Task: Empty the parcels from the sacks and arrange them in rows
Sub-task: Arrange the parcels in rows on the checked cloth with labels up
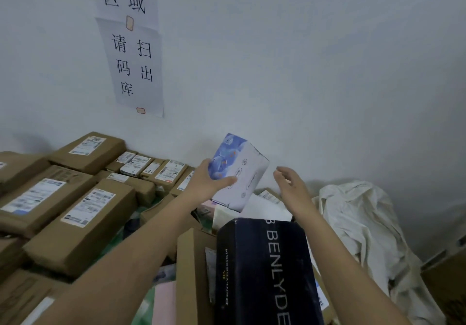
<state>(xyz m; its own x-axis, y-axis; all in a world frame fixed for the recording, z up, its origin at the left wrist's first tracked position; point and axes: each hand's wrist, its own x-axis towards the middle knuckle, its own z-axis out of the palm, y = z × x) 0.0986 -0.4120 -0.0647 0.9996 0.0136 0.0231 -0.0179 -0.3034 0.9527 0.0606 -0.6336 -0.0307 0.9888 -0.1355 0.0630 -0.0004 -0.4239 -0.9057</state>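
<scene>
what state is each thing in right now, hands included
left hand: grips the blue-and-white box, held up and tilted
blue-and-white box: lifted, off the pile
right hand: open, beside the box, not touching
black box: lying on the pile
white sack: slumped, crumpled
brown parcels: laid in rows

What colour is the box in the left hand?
The box is white with a blue patterned end, seen in the head view.

The floor, mostly hidden, carries brown rectangular cardboard parcels with white labels [75,213] in rows at the left of the frame, a crumpled white fabric sack [363,226] at the lower right.
</scene>
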